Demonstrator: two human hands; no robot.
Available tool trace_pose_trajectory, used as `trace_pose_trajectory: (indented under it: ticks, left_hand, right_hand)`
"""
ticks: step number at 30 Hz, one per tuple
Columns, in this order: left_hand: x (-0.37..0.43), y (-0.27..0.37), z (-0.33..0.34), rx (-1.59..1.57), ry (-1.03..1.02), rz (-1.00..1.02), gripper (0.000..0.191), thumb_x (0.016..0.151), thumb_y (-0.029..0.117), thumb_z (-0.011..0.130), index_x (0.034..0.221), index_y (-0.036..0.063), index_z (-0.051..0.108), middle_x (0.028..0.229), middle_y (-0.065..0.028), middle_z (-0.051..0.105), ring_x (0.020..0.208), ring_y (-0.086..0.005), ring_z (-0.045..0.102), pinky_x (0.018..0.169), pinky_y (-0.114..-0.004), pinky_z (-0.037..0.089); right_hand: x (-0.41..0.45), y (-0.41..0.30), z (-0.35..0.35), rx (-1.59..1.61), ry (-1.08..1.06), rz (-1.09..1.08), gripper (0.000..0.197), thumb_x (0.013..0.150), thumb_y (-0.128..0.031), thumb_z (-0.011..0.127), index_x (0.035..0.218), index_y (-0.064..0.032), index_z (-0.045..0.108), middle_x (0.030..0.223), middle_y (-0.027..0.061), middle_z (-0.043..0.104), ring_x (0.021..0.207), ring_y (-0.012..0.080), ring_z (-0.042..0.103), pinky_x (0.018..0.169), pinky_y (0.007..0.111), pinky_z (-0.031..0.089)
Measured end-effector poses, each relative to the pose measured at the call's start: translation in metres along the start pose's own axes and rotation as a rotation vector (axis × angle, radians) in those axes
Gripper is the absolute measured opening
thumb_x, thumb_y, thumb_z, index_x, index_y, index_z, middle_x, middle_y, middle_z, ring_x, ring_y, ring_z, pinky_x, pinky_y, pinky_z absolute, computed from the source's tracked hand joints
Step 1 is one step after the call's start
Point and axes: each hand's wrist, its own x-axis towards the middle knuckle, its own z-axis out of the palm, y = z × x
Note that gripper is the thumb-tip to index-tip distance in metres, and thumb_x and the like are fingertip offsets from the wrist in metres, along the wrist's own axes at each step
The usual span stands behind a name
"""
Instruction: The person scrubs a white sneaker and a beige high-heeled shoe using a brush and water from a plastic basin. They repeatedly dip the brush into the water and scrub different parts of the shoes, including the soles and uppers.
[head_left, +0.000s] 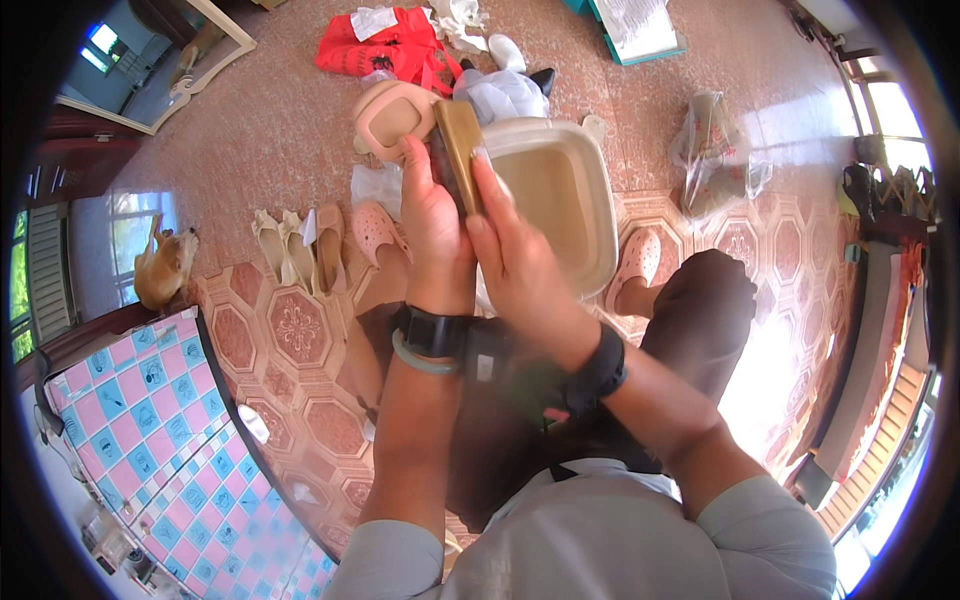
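Note:
My left hand (435, 210) is raised in front of me, its palm side against a dark, blurred object, perhaps a shoe, whose kind I cannot tell. My right hand (506, 225) holds a brown, block-shaped brush (459, 135) against that dark object; its bristles are not clearly visible. Beneath and to the right of both hands stands a pale plastic basin (604, 187) with cloudy brownish water (547, 202). A small pink stool or basin-like plastic item (375, 112) lies at the basin's upper left.
Beige flat shoes (279, 247) and brown ones (328, 247) stand left on the tiled floor. A red bag (375, 52), white plastic bag (502, 94) and clear bag (709, 165) lie beyond. A dog (165, 266) rests far left, near a checkered surface (157, 435).

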Motion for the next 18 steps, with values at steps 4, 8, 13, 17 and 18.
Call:
trace_pose_trajectory:
  ticks: [4, 8, 13, 17, 18]
  left_hand:
    - [-0.004, -0.030, 0.010, 0.031, 0.158, 0.091, 0.036, 0.093, 0.031, 0.040, 0.115, 0.0032, 0.047, 0.113, -0.0075, 0.053, 0.104, -0.0176, 0.050, 0.091, -0.033, 0.039]
    - [0.001, 0.003, -0.011, 0.044, 0.009, 0.024, 0.039, 0.094, 0.037, 0.037, 0.110, 0.0027, 0.049, 0.109, -0.0085, 0.055, 0.101, -0.0186, 0.051, 0.090, -0.034, 0.039]
    - [0.000, -0.031, 0.020, -0.021, 0.062, 0.071, 0.045, 0.092, 0.036, 0.041, 0.122, 0.0023, 0.040, 0.121, -0.0085, 0.047, 0.117, -0.0180, 0.041, 0.101, -0.032, 0.029]
    - [0.000, -0.012, 0.020, -0.024, -0.023, 0.009, 0.047, 0.091, 0.035, 0.042, 0.127, 0.0047, 0.036, 0.127, -0.0078, 0.042, 0.122, -0.0203, 0.036, 0.102, -0.035, 0.030]
    - [-0.002, -0.013, 0.020, -0.040, 0.019, -0.003, 0.048, 0.091, 0.036, 0.043, 0.128, 0.0056, 0.035, 0.128, -0.0077, 0.041, 0.122, -0.0210, 0.036, 0.102, -0.036, 0.030]
  right_hand:
    - [0.037, 0.021, -0.019, -0.044, -0.141, 0.348, 0.044, 0.090, -0.023, 0.042, 0.128, -0.0020, 0.035, 0.074, 0.0296, 0.056, 0.068, 0.0443, 0.056, 0.057, 0.047, 0.044]
    - [0.011, 0.013, -0.013, 0.077, -0.177, 0.228, 0.045, 0.088, -0.016, 0.045, 0.129, -0.0024, 0.035, 0.073, 0.0315, 0.054, 0.068, 0.0447, 0.056, 0.060, 0.047, 0.045]
    - [0.036, 0.076, -0.035, -0.076, -0.210, 0.390, 0.047, 0.090, -0.025, 0.041, 0.130, -0.0023, 0.034, 0.087, 0.0346, 0.054, 0.080, 0.0424, 0.057, 0.062, 0.045, 0.046]
    - [0.051, 0.096, -0.067, 0.287, -0.344, 0.731, 0.051, 0.090, -0.034, 0.044, 0.132, -0.0087, 0.034, 0.074, 0.0148, 0.056, 0.056, 0.0205, 0.053, 0.048, 0.031, 0.042]
    - [0.046, 0.090, -0.082, 0.555, -0.360, 0.973, 0.053, 0.089, -0.038, 0.046, 0.133, -0.0112, 0.034, 0.070, 0.0060, 0.053, 0.051, 0.0110, 0.047, 0.045, 0.025, 0.039]
